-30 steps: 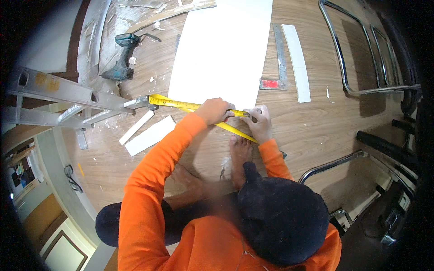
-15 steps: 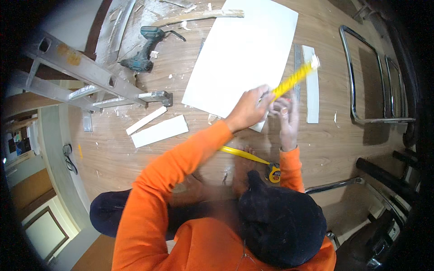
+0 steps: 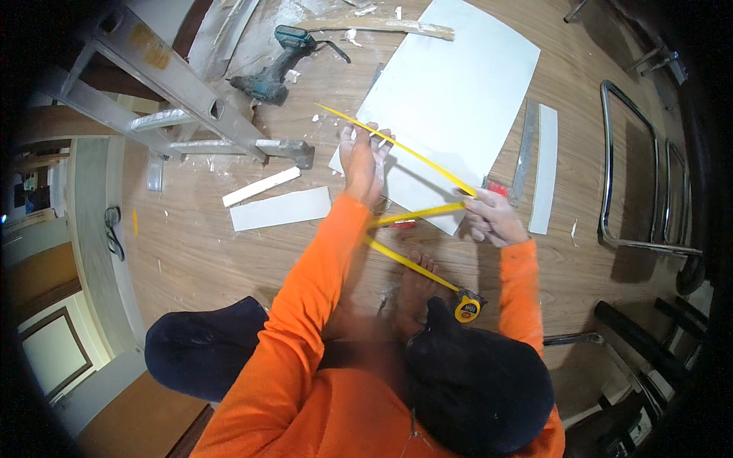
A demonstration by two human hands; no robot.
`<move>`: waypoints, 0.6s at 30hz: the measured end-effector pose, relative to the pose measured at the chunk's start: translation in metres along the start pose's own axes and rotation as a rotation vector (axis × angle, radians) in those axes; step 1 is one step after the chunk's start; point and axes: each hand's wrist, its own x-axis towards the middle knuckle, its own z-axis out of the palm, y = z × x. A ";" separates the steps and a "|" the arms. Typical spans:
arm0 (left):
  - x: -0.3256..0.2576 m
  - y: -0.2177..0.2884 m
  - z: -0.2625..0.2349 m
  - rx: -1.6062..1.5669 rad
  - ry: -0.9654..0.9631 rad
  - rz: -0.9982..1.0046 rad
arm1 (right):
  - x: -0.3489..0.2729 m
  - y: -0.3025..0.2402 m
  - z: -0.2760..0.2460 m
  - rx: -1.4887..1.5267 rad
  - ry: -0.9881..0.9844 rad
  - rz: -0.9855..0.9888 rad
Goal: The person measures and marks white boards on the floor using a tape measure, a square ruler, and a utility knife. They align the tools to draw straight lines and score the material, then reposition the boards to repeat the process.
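A yellow measuring tape blade is stretched between my two hands over the lower part of a white sheet. My left hand has the blade between thumb and fingers, and the tip sticks out past it toward the upper left. My right hand pinches the blade where it folds back. From there it runs left behind my left sleeve, then returns to the yellow and black tape case on the floor beside my foot. Something red lies partly hidden beyond my right hand.
Right of the sheet lie a metal ruler and a white strip. Two white offcuts are at the left, near a ladder foot. A cordless drill lies far left. Metal chair legs stand at the right.
My hands have moved apart, the left one leftward. The blade's free end has swung from upper right to upper left. The whole view has shifted slightly.
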 end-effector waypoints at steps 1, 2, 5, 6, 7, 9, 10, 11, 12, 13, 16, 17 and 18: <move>-0.007 -0.002 0.003 0.005 -0.075 0.025 | -0.005 0.008 -0.020 -0.128 0.059 -0.016; -0.019 -0.003 0.013 0.009 -0.143 0.055 | -0.010 0.016 -0.035 -0.226 0.152 -0.089; -0.044 -0.012 0.045 0.004 -0.253 0.074 | -0.027 0.024 -0.044 -0.194 0.446 -0.313; -0.047 -0.014 0.057 -0.012 -0.255 0.060 | -0.035 0.014 -0.030 0.043 0.563 -0.383; -0.049 -0.018 0.066 -0.028 -0.257 0.046 | -0.045 0.014 -0.031 0.171 0.554 -0.426; -0.050 -0.034 0.077 -0.093 -0.209 -0.021 | -0.074 0.012 -0.053 0.305 0.419 -0.491; -0.049 -0.040 0.079 -0.122 -0.186 -0.055 | -0.085 0.013 -0.063 0.318 0.291 -0.509; -0.046 -0.048 0.074 -0.120 -0.136 -0.070 | -0.090 0.008 -0.056 0.073 0.420 -0.431; -0.041 -0.058 0.063 -0.120 -0.084 -0.080 | -0.097 -0.006 -0.044 -0.174 0.538 -0.349; -0.035 -0.066 0.051 -0.121 -0.032 -0.089 | -0.099 -0.013 -0.038 -0.424 0.649 -0.264; -0.044 -0.075 0.024 0.068 0.009 -0.037 | -0.103 0.007 -0.083 -0.822 0.547 -0.118; -0.046 -0.076 0.013 0.149 0.051 -0.030 | -0.103 0.009 -0.091 -0.954 0.489 -0.008; -0.042 -0.075 -0.002 0.200 0.055 -0.040 | -0.094 0.007 -0.085 -0.974 0.428 0.169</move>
